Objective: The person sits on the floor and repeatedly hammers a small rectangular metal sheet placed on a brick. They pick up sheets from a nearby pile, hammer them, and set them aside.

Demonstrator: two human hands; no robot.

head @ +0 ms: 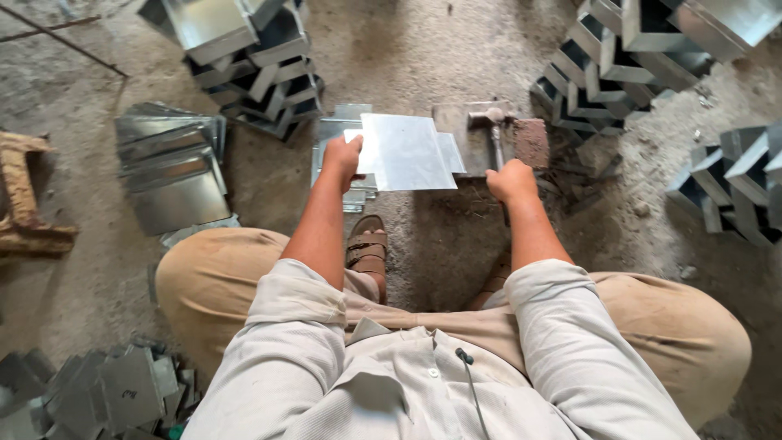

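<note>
I sit low over a dirt floor, knees spread. My left hand (342, 159) grips the left edge of a flat shiny metal sheet (405, 152) and holds it level above a small pile of cut sheets (336, 130). My right hand (511, 180) is closed around the handle of a hammer (491, 121), whose head rests on a dark steel block (460, 130) just right of the sheet. A reddish brick-like block (531, 142) lies beside the hammer head.
Stacks of folded metal channels stand at the far left (244, 57), the far right (611, 65) and the right edge (733, 179). Flat sheets (171, 163) lie to the left, small offcuts (106, 395) by my left knee. A wooden stool (24, 195) stands at the left edge.
</note>
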